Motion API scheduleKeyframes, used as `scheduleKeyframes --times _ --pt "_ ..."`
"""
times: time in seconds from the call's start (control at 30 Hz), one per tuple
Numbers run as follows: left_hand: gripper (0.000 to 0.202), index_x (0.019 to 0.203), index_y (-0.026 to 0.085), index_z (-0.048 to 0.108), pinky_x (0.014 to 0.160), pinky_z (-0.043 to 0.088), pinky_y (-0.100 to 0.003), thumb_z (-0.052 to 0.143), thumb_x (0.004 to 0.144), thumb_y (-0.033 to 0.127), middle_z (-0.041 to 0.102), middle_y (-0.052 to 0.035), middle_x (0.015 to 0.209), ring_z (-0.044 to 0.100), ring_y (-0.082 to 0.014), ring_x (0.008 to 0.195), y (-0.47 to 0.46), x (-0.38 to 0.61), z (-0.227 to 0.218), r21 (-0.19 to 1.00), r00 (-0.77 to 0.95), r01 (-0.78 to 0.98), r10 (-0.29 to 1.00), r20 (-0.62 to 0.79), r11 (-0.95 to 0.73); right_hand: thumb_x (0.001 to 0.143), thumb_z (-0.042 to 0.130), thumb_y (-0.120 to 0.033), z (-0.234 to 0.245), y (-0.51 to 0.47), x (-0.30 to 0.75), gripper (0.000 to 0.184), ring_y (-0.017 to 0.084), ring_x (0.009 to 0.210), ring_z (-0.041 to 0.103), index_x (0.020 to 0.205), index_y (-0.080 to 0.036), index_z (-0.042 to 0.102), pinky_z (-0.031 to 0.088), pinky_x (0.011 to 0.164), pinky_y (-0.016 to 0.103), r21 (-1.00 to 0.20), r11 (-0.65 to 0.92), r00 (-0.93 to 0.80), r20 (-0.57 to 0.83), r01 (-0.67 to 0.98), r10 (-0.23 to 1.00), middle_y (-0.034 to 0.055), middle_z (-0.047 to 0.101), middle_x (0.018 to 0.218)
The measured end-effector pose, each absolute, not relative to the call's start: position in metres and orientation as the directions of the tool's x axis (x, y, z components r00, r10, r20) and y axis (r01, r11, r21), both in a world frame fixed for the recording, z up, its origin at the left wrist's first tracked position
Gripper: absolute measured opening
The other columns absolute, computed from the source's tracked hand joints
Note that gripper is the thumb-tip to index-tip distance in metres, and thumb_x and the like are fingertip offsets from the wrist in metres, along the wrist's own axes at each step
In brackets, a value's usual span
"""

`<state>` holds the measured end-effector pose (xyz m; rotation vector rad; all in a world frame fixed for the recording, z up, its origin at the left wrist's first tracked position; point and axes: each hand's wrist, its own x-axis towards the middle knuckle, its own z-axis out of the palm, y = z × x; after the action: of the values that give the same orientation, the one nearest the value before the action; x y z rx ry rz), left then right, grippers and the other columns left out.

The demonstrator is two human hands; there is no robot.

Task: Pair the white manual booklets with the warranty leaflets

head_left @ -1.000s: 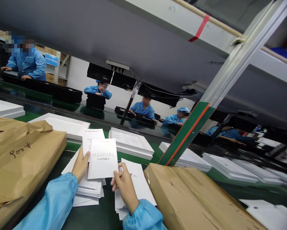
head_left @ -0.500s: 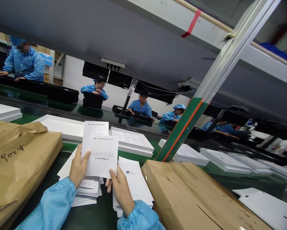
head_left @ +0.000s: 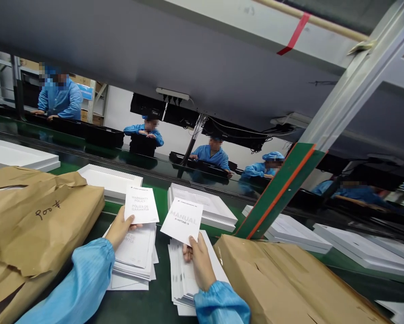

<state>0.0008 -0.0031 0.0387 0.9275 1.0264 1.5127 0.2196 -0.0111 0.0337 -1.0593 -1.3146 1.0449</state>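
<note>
Between thumb and fingers, my left hand (head_left: 120, 228) pinches a white warranty policy leaflet (head_left: 141, 204). Below it lies a pile of similar white leaflets (head_left: 133, 257) on the dark green surface. My right hand (head_left: 199, 260) grips a white manual (head_left: 182, 220) by its lower edge, with the title facing up. Under that hand is a second stack of white booklets (head_left: 182, 281), partly hidden by my hand and blue sleeve. A gap separates the warranty leaflet from the manual.
A torn brown paper package (head_left: 63, 225) flanks me on the left, a brown paper-wrapped package (head_left: 272, 279) on the right. Beyond are white box trays (head_left: 109, 192) and a white box holding papers (head_left: 202, 207). A slanting post (head_left: 283, 189) rises at right. Several co-workers in blue sit or stand across the line.
Both hands have moved apart. The manual, earlier overlapping the warranty leaflet and touched by both hands, is now only in my right hand, farther right. The view has shifted left.
</note>
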Motion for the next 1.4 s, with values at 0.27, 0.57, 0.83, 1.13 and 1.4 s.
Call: scheduleKeyframes --times 0.27,0.57,0.83,1.13,1.4 --pt "0.027 0.097 0.019 0.036 0.053 0.044 -0.02 0.045 0.072 0.019 0.049 -0.0104 0.106 0.057 -0.0084 0.056 -0.0039 0.0009 0.0379 0.947 -0.152 -0.306 0.987 0.05 -0.095 0.075 0.038 -0.039 0.0346 -0.0131 0.2178 0.021 0.007 0.035 0.039 0.085 -0.02 0.038 0.03 0.035 0.018 -0.974 0.219 -0.072 0.215 0.061 0.974 -0.0069 0.046 0.045" --pt "0.025 0.097 0.02 0.039 0.052 0.042 -0.019 0.044 0.072 0.022 0.048 -0.0094 0.108 0.057 -0.0076 0.056 -0.0022 0.0008 0.0337 0.95 -0.165 -0.288 0.984 0.072 -0.117 0.075 0.037 -0.04 0.0358 -0.0146 0.2147 0.025 0.009 0.036 0.041 0.088 -0.019 0.039 0.03 0.036 0.02 -0.964 0.238 -0.1 0.227 0.118 0.969 -0.0058 0.047 0.046" --pt "0.029 0.096 0.018 0.041 0.052 0.043 -0.021 0.048 0.069 0.025 0.054 -0.0081 0.098 0.057 -0.0096 0.056 -0.0018 0.0006 0.0335 0.948 -0.169 -0.284 0.981 0.095 -0.141 0.073 0.038 -0.043 0.0345 -0.0129 0.2152 0.027 0.008 0.034 0.041 0.084 -0.019 0.039 0.029 0.034 0.019 -0.965 0.233 -0.079 0.225 0.116 0.971 -0.0062 0.048 0.045" --pt "0.031 0.098 0.018 0.041 0.051 0.042 -0.02 0.048 0.069 0.022 0.053 -0.0077 0.098 0.057 -0.0093 0.056 -0.0025 0.0016 0.0343 0.95 -0.174 -0.275 0.98 0.1 -0.146 0.072 0.038 -0.046 0.0324 -0.0122 0.2153 0.03 0.008 0.034 0.041 0.086 -0.019 0.037 0.03 0.035 0.019 -0.967 0.235 -0.036 0.232 0.096 0.972 -0.0068 0.047 0.044" --pt "0.034 0.102 0.018 0.04 0.049 0.042 -0.019 0.047 0.069 0.02 0.052 -0.0085 0.102 0.057 -0.0098 0.059 -0.0036 0.0021 0.0363 0.947 -0.182 -0.289 0.979 0.089 -0.14 0.073 0.038 -0.043 0.0351 -0.0137 0.2144 0.029 0.008 0.034 0.041 0.089 -0.019 0.037 0.03 0.035 0.02 -0.972 0.217 -0.053 0.212 0.094 0.976 -0.0062 0.048 0.044"
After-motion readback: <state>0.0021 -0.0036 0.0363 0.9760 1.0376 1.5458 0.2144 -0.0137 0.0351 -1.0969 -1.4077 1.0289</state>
